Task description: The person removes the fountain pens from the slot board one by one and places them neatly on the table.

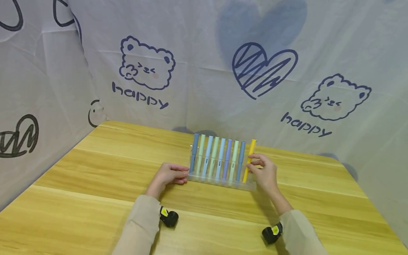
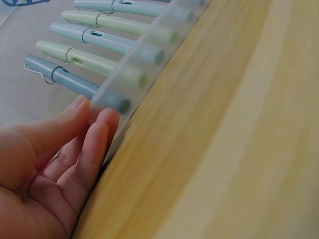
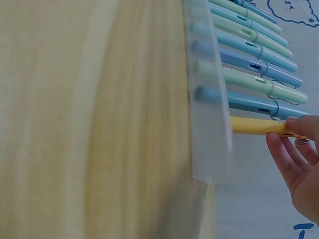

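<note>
A frosted clear pen stand (image 1: 220,182) holds a row of several upright pens in blue, green and purple. At its right end my right hand (image 1: 265,173) pinches a yellow pen (image 1: 249,161) between thumb and fingers. In the right wrist view, the lower end of the yellow pen (image 3: 251,125) meets the edge of the stand's front strip (image 3: 212,144), beside a dark blue pen (image 3: 249,102). My left hand (image 1: 170,175) grips the stand's left end with thumb and fingertips. Just above those fingers, the left wrist view shows a blue pen (image 2: 75,82) with a wire clip.
The stand rests on a wood-grain table (image 1: 95,177) toward its back edge. Behind hangs a pale cloth (image 1: 204,88) printed with bears and hearts. A small black device sits at each sleeve cuff.
</note>
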Demonstrator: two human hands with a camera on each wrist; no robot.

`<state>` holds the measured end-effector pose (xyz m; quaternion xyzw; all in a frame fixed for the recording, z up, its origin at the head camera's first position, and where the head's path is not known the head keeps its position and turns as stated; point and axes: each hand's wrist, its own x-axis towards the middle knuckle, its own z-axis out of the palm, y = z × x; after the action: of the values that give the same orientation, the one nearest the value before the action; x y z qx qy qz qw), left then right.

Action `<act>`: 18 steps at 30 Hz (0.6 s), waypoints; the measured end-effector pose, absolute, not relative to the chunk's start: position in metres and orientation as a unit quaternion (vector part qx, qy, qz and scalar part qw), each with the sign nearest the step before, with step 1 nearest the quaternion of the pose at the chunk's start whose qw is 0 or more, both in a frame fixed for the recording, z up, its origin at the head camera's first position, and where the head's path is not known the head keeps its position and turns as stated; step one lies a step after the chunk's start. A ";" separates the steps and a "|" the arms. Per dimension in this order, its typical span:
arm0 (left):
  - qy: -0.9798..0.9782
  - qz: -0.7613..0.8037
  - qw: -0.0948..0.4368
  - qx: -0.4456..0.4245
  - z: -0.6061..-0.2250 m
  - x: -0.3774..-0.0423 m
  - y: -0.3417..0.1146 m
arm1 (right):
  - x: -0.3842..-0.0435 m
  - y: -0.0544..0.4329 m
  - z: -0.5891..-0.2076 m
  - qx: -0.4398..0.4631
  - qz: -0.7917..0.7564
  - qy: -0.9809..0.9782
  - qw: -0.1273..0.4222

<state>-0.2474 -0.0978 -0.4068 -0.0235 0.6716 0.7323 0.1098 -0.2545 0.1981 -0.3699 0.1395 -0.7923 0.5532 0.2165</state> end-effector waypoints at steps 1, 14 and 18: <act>0.671 0.733 0.109 -0.025 -0.407 -0.247 -0.098 | -0.255 0.199 -0.369 0.139 0.558 -0.788 0.220; 0.668 0.735 0.108 -0.037 -0.408 -0.247 -0.097 | -0.253 0.212 -0.356 0.104 0.583 -0.776 0.217; 0.670 0.734 0.107 -0.032 -0.408 -0.248 -0.097 | -0.252 0.218 -0.354 0.098 0.587 -0.775 0.213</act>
<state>-0.2477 -0.0966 -0.4082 -0.0323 0.6698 0.7341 0.1072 -0.2517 0.2177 -0.3538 0.0982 -0.7747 0.5871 0.2133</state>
